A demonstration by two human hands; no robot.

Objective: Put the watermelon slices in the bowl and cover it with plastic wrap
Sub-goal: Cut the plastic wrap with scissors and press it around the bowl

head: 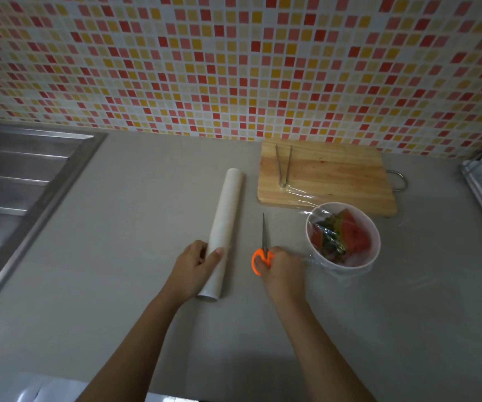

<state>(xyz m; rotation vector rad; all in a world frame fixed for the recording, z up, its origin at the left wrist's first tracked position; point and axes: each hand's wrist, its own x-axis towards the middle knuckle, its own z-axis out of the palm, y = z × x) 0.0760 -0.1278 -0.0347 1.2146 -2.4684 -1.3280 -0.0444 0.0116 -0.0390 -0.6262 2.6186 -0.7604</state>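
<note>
We are gripping plastic wrap roll (228, 210) in left hand (195, 269), orange-handled scissors (264, 237) in right hand (284, 269); film-covered bowl (374, 245) holding watermelon slices (356, 237) just beside.

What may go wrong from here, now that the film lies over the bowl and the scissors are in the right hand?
1. The plastic wrap lies loose over the bowl, its edges spread onto the cutting board and counter; unpressed, it probably will not seal, and the left hand grips the plastic wrap roll.
2. The right hand holding the scissors is close to the trailing film and could snag it, pulling the cover off.
</note>
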